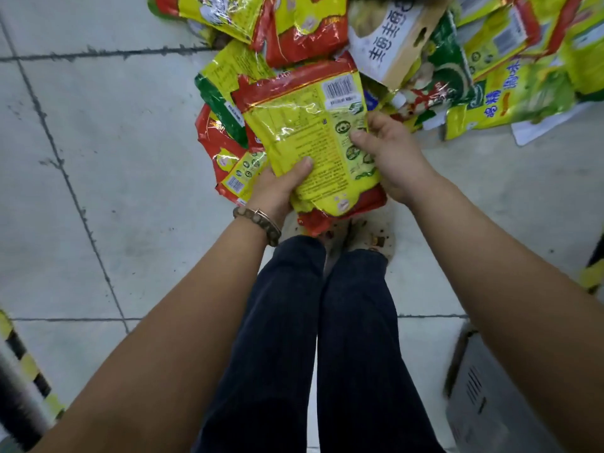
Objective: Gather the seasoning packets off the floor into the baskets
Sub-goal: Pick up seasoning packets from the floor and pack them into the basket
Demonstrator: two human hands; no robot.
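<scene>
Head camera looks down on both hands clamped on one stack of packets [310,132], held just above the heap. The left hand [277,191] grips the stack's near left corner, thumb pressed flat on top and fingers hidden below. The right hand [392,158] pinches the right edge the same way, thumb on the printed face. Holding from two sides looks meant to square the slippery foil bags into a single bundle so none slides out; the uppermost lies back side up, barcode at the far end, with red-edged bags showing beneath it. A beaded bracelet [260,222] sits on the left wrist. Directly under and to the left of the stack, more loose packets [222,138] lie overlapping on the tiled floor [98,165], and the spill runs on across the top of the view, where green-and-yellow bags [523,93] lie beside a torn cardboard flap [392,47]. Much of the gathering therefore seems left to do. No baskets are in view, so where the bundle must go cannot be told. Dark trousers [327,322] fill the lower middle; a grey metal box [483,403] stands at lower right, a striped post [23,354] at lower left.
</scene>
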